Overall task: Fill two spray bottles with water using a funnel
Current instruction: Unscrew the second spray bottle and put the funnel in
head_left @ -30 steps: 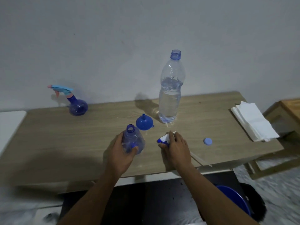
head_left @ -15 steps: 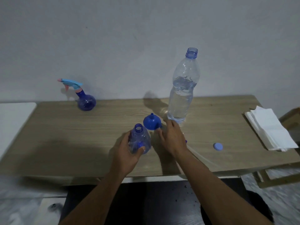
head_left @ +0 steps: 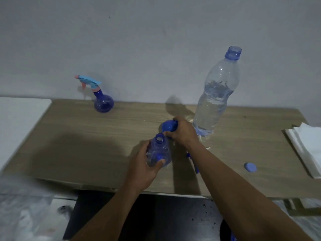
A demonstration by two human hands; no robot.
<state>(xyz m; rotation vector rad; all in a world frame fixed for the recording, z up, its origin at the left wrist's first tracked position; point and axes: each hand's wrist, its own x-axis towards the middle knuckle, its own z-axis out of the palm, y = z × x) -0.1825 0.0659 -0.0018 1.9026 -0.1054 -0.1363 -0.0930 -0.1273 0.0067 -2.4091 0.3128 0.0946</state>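
Right hand (head_left: 182,132): fingers curled round funnel (head_left: 169,126), mid-frame.
Left hand (head_left: 144,164): fingers wrapped round open spray bottle (head_left: 159,152), just below.
Other spray bottle (head_left: 102,100): upper left, head on.
Risk: we expect a spill if our right wrist bumps the uncapped water bottle (head_left: 215,94) beside it.

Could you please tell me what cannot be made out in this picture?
Head view only:
The spray head: mostly hidden under the right forearm.
The funnel: partly covered by the right hand.
The napkins: cut off by the right edge.
The small bottle in the left hand: water level unclear, dim and partly covered.
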